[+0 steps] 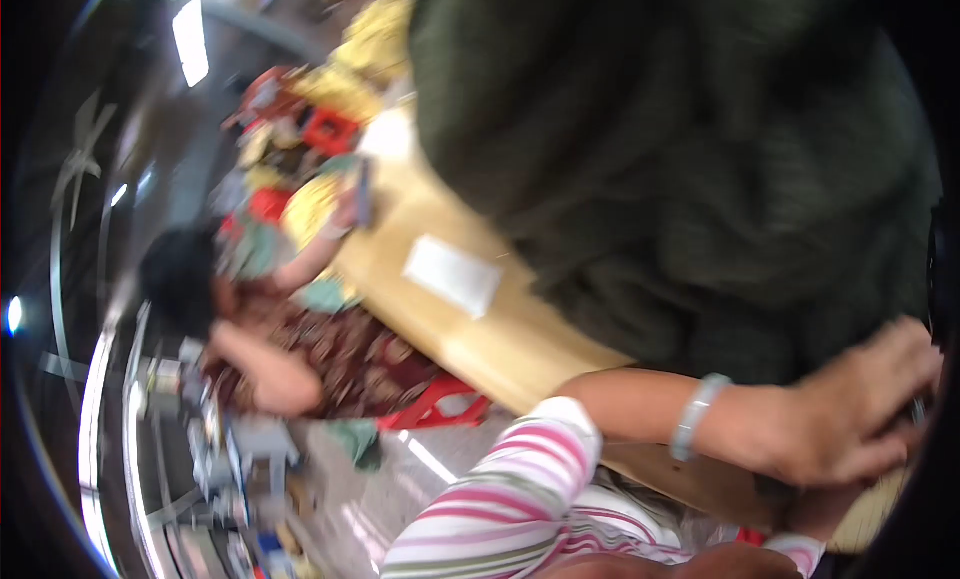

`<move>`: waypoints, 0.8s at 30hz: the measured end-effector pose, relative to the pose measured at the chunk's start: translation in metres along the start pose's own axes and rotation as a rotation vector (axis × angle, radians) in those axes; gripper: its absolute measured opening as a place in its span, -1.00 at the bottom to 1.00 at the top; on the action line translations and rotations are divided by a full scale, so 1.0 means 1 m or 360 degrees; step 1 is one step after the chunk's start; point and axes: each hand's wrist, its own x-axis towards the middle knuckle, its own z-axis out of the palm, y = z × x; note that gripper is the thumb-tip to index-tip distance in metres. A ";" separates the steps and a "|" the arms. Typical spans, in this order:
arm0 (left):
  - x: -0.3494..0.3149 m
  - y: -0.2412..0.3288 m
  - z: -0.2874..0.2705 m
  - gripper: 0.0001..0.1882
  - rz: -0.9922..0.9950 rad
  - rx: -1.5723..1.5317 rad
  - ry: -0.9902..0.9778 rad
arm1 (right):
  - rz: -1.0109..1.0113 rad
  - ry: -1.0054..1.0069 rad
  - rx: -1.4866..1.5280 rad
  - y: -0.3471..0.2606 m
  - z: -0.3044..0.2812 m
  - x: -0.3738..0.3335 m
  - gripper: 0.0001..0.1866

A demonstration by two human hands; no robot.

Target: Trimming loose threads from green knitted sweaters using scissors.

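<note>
A large dark green cloth (670, 159) fills the upper right, bunched and blurred, close in front of me. My left hand (850, 414) reaches to the far right edge, just below the cloth, with a pale bangle on its wrist and a striped sleeve at the elbow. Its fingers are curled; a small shiny bit shows between them, too small to name. Of my right arm only a striped cuff and a strip of forearm (825, 509) appear beneath the left hand. My right hand's fingers are hidden behind it.
A long tan table (420, 324) runs diagonally, bearing a white sheet (453, 275). Across it, a person in dark patterned clothes (320, 339) sits, holding a dark object. Yellow, red and green cloth heaps (310, 209) lie beyond. A red stool (435, 404) stands beside the table.
</note>
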 end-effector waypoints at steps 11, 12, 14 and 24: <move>-0.011 0.004 -0.021 -0.70 -0.0327 0.0238 0.0170 | -0.0284 0.0421 -0.0260 -0.028 -0.161 -0.057 -0.61; -0.011 0.001 -0.016 -0.73 -0.0244 0.0119 0.0172 | -0.0243 0.0428 -0.0202 -0.036 -0.163 -0.060 -0.59; -0.014 -0.001 -0.020 -0.75 -0.0173 0.0065 0.0205 | -0.0299 0.0367 -0.0371 -0.037 -0.164 -0.063 -0.66; -0.022 -0.001 -0.045 -0.75 0.0045 -0.0090 0.0495 | -0.0640 -0.0200 -0.1264 -0.025 -0.147 -0.061 -0.68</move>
